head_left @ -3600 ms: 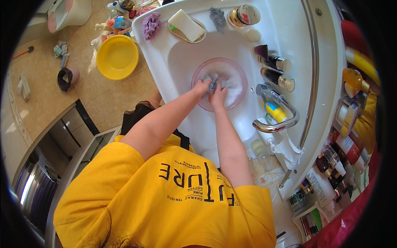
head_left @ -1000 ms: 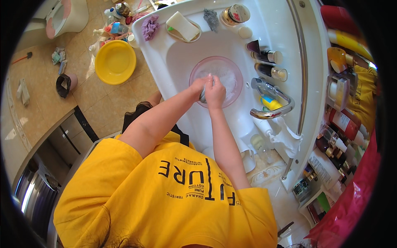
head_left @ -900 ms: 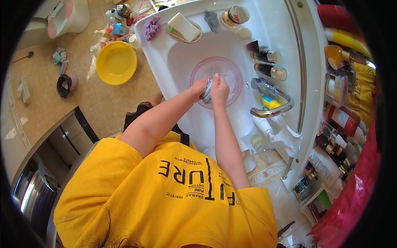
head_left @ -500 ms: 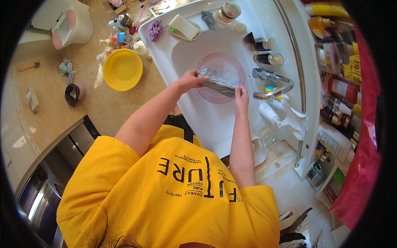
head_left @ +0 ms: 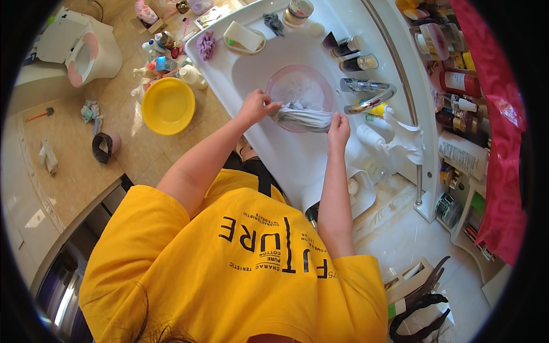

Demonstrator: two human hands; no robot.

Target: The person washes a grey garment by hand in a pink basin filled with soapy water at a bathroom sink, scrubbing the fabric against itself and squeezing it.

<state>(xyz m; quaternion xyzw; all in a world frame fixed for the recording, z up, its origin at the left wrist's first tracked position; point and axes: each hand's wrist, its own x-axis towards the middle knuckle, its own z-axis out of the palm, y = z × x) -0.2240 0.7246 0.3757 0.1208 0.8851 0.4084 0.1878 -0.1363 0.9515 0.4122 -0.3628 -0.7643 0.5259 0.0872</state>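
A wet, grey-and-white cloth [head_left: 306,119] is stretched between my two hands over a pink, see-through basin [head_left: 327,86]. Its folds sag toward the near side of the basin, where sudsy water shows. My left hand [head_left: 257,107] pinches the cloth's left end, fingers closed. At the other end, my right hand [head_left: 339,131] grips a bunched edge between thumb and fingers. The basin sits in the bowl of a white sink [head_left: 246,68], and a chrome faucet [head_left: 372,97] reaches in from the right, close to my right hand.
Around the sink stand a soap dish [head_left: 246,39], a purple scrunchie [head_left: 206,45], a glass jar [head_left: 298,12] and dark bottles [head_left: 359,62]. A white cloth [head_left: 406,137] hangs by the rail. Left on the floor are a yellow basin [head_left: 168,107] and a bin [head_left: 104,147].
The cloth now shows a paler, whiter face and hangs in looser folds. My left hand has shifted slightly left, and the whole view has turned a little.
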